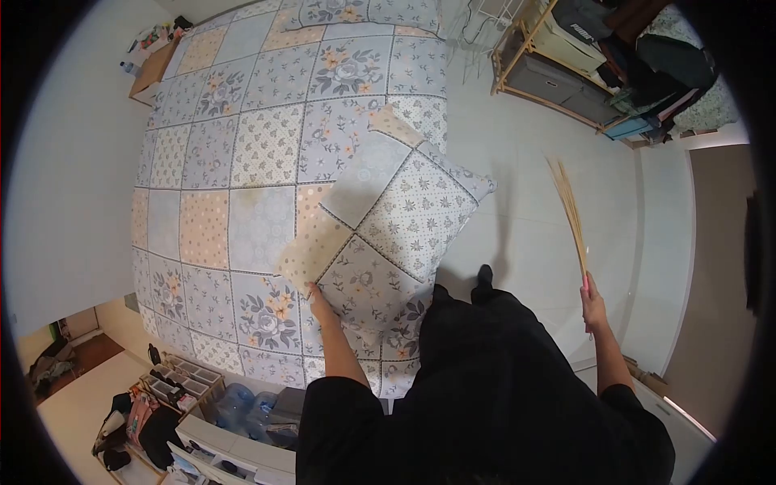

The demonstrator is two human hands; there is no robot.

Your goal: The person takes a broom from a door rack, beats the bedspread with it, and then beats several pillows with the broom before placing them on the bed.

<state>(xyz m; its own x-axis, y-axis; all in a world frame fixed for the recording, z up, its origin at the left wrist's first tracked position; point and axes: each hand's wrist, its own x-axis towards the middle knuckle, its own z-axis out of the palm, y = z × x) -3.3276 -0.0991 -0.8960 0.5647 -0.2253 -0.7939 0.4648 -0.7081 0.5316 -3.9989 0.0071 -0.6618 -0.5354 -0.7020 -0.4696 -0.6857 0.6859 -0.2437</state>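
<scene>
My left hand [314, 295] is closed on the near left corner of a patchwork floral pillow [412, 202], which is tilted over the right side of the bed. The bed [267, 145] has a sheet in the same grey, white and peach pattern. Out to the right, my right hand [594, 305] is wrapped round the pink handle of a stick broom [572, 214]. The broom's thin straw-coloured bristles point away from me, above the floor. Part of the fingers of my left hand is hidden by the pillow.
A second pillow [364, 11] lies at the bed's far end. A wooden shelf [558, 101] with grey boxes and clothes stands far right. Behind me to the left are large water bottles [242, 408] and a white cabinet [234, 440]. Pale tiled floor [525, 242] runs beside the bed.
</scene>
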